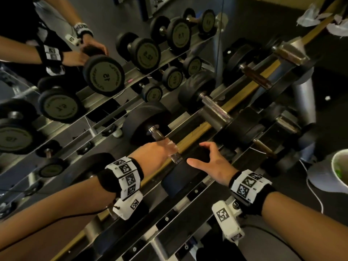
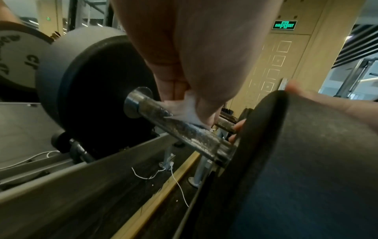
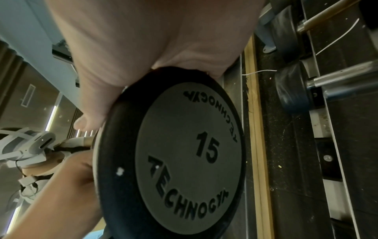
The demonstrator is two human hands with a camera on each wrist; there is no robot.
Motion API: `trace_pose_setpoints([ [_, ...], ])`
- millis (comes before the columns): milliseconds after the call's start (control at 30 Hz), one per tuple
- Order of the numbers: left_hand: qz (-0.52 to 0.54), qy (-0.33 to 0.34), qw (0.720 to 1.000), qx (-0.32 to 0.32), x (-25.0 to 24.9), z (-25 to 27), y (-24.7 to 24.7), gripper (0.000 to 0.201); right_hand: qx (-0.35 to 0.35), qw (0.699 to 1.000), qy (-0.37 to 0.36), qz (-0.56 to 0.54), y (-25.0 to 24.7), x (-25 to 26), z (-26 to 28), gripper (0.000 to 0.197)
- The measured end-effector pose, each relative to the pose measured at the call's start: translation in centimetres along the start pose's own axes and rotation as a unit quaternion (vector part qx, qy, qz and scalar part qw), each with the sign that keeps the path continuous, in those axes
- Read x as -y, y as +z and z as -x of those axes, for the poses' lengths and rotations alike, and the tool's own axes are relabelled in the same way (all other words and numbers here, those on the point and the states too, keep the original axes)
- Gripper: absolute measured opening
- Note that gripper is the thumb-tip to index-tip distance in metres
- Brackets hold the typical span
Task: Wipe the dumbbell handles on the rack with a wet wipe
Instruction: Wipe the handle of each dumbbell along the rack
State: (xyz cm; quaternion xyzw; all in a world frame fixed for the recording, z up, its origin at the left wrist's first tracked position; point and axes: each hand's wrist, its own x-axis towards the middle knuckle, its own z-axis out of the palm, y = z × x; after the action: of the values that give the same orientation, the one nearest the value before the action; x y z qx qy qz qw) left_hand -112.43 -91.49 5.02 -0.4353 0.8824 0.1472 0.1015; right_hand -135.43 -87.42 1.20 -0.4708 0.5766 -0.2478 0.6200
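Dumbbell handles sit in a row along the metal rack [image 1: 188, 125], each bar slanting between two black weight heads. On the nearest dumbbell [image 2: 114, 90] — its end plate [image 3: 184, 161] marked 15 — the left hand [image 1: 150, 155] holds a white wet wipe [image 1: 172, 146] against the knurled steel handle [image 2: 180, 127], fingers curled down over the bar with the wipe bunched under them near its middle. The right hand [image 1: 211, 162] rests on top of that dumbbell's near weight head [image 1: 180, 176], fingers spread and bent over the rubber rim, thumb pointing toward the left hand. Behind the rack a mirror [image 1: 62, 95] repeats the dumbbells and both hands. More crumpled wipes [image 1: 320, 17] lie at the upper right, and a white cup [image 1: 339, 168] stands at the right edge — well apart from the hands.
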Motion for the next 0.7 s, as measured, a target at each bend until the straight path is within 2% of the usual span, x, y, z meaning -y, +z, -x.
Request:
trace_pose_setpoints([
  [200,0.046,0.048,0.996,-0.056,0.3,0.5,-0.3,0.047,0.005,1.0,-0.005,0.004,-0.1,0.4,0.4,0.076],
  [267,-0.001,0.081,0.996,-0.022,-0.2,0.3,-0.2,0.048,0.005,1.0,-0.003,0.005,-0.1,0.4,0.4,0.077],
  [333,-0.058,0.085,0.994,0.029,0.0,0.2,0.4,0.058,0.007,1.0,0.0,0.003,-0.1,0.4,0.5,0.077],
  [400,-0.057,0.082,0.993,0.056,0.7,0.1,0.3,0.064,0.011,1.0,0.003,0.003,-0.2,0.5,0.5,0.077],
  [467,-0.042,0.065,0.995,0.065,1.9,-0.1,-0.1,0.068,0.012,1.0,0.002,0.011,-0.2,0.5,0.5,0.078],
  [567,-0.024,-0.005,1.0,0.015,3.0,-0.7,0.0,0.063,0.015,1.0,0.008,0.012,-0.3,0.5,0.5,0.078],
  [633,-0.071,-0.007,0.996,0.048,2.0,-0.9,0.7,0.063,0.014,1.0,0.008,0.012,-0.2,0.4,0.4,0.078],
  [700,-0.125,0.035,0.987,0.096,1.0,-0.6,1.8,0.065,0.013,1.0,0.006,0.016,-0.2,0.4,0.4,0.077],
])
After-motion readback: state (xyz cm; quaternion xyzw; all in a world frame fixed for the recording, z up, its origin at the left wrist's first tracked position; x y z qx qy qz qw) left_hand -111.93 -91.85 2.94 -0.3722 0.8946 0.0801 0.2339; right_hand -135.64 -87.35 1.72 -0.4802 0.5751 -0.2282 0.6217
